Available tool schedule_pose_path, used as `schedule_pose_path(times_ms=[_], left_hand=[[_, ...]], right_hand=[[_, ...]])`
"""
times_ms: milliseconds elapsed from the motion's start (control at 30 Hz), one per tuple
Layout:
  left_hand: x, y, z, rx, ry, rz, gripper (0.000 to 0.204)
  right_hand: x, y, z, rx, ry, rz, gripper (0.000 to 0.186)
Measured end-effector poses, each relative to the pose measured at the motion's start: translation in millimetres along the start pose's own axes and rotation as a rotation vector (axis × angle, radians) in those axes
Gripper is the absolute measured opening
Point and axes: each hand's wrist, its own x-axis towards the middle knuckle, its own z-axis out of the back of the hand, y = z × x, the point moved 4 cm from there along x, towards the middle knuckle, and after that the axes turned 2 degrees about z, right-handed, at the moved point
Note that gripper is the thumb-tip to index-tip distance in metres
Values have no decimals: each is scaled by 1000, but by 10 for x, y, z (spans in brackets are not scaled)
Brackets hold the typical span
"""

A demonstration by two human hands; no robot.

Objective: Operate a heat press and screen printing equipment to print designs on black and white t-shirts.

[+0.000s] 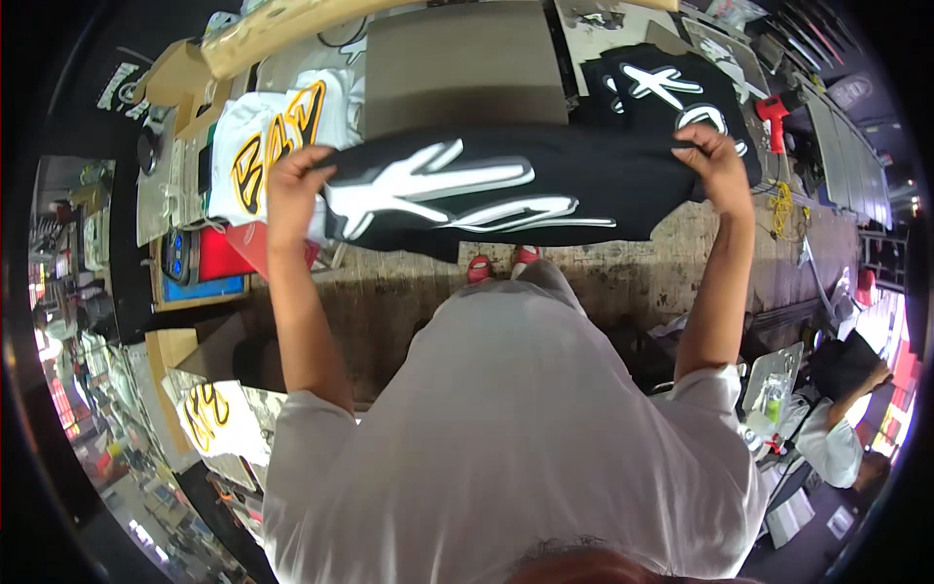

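A black T-shirt (574, 165) with a large white print is stretched between my two hands. Its left end is pinched in my left hand (300, 185), fingers closed on the cloth. My right hand (715, 164) pinches the other end the same way. The shirt hangs in front of me, at the near edge of a flat grey board (457, 63). To the left of the board lies a white shirt (232, 156) with orange and black lettering. On the right, partly behind my right hand, rests another black shirt (642, 102) with white print.
A red heat gun (773, 122) stands at the right beside a yellow cord (781, 206). Along the far edge runs a long brown roll (292, 34). A red and blue tray (219, 268) is at the left. Another person (837, 433) is at the lower right.
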Motion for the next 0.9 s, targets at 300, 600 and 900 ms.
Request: schedule_pose_path(times_ms=[300, 600, 900], left_hand=[[575, -234, 334, 35, -373, -135, 16], [1221, 379, -24, 311, -582, -131, 22], [2089, 1268, -139, 105, -165, 187, 15]], right_hand=[[1219, 7, -153, -86, -412, 285, 18], [1800, -556, -453, -582, -576, 261, 25], [2195, -1023, -834, -354, -305, -203, 27]])
